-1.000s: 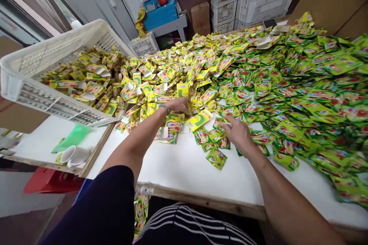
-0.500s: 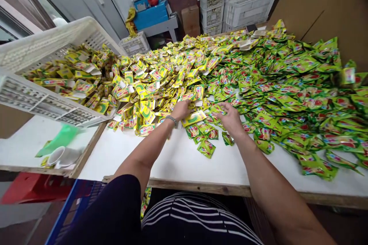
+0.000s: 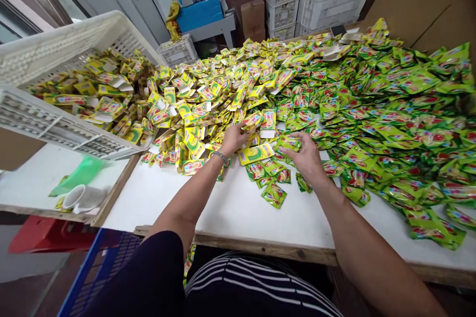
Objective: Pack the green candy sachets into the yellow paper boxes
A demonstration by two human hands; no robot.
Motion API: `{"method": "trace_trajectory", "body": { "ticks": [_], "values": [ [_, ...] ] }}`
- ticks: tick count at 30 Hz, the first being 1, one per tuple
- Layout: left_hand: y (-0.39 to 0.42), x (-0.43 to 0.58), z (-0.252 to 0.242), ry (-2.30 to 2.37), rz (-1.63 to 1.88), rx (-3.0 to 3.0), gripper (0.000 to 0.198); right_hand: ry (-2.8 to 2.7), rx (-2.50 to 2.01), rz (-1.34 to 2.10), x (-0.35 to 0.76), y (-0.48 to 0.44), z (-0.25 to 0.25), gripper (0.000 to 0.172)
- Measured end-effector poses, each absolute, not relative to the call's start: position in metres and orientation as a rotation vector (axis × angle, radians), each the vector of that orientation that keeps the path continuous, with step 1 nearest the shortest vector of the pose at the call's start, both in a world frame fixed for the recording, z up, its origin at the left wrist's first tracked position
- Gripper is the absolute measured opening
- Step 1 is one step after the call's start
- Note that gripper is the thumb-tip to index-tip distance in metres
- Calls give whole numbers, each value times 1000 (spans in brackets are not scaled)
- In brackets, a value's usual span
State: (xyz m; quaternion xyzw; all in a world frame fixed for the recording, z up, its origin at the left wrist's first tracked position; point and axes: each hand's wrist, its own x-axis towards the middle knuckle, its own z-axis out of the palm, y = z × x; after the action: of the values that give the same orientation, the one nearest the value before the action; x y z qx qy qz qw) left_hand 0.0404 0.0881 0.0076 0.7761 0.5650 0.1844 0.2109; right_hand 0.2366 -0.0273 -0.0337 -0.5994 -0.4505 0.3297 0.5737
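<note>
Right hand (image 3: 307, 156) — fingers pinch one green sachet (image 3: 288, 141); left hand (image 3: 233, 139) — fingers among yellow cartons (image 3: 208, 95), grip unclear.

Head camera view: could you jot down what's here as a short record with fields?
Left: left hand with fingers in the edge of the yellow cartons; grip unclear
Right: right hand on the green sachets, fingers curled; grip unclear
Container: white crate tilted at left, cartons spread from it
Surface: white table, bare near the person
Aside: cup lying on its side, far left
</note>
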Motion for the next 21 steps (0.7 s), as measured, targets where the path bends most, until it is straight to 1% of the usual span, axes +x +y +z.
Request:
{"method": "trace_trajectory", "body": {
  "ticks": [2,3,6,9,12,14,17,21],
  "values": [
    [69,29,10,1423,754,1859,34,-958,-1300,921,231,-28,-33,52],
    [58,24,10,1338,821,1719,35,-924,-1250,988,228,-29,-33,53],
    [26,13,7,1190,894,1437,37,-896,-1136,1130,217,-33,-31,56],
    [5,6,4,1218,987,1417,31,-920,-1126,1175,207,-38,-31,56],
    [-2,0,6,1300,1154,1500,25,-959,-1164,1141,200,-41,-30,50],
    [-5,0,8,1255,1155,1447,28,-952,-1156,1122,198,-42,-26,49],
    [-10,5,11,1115,1056,1309,35,-935,-1109,1132,195,-46,-17,52],
    [-17,15,9,959,919,1267,31,-1006,-1081,1191,188,-51,-11,50]
  ]
}}
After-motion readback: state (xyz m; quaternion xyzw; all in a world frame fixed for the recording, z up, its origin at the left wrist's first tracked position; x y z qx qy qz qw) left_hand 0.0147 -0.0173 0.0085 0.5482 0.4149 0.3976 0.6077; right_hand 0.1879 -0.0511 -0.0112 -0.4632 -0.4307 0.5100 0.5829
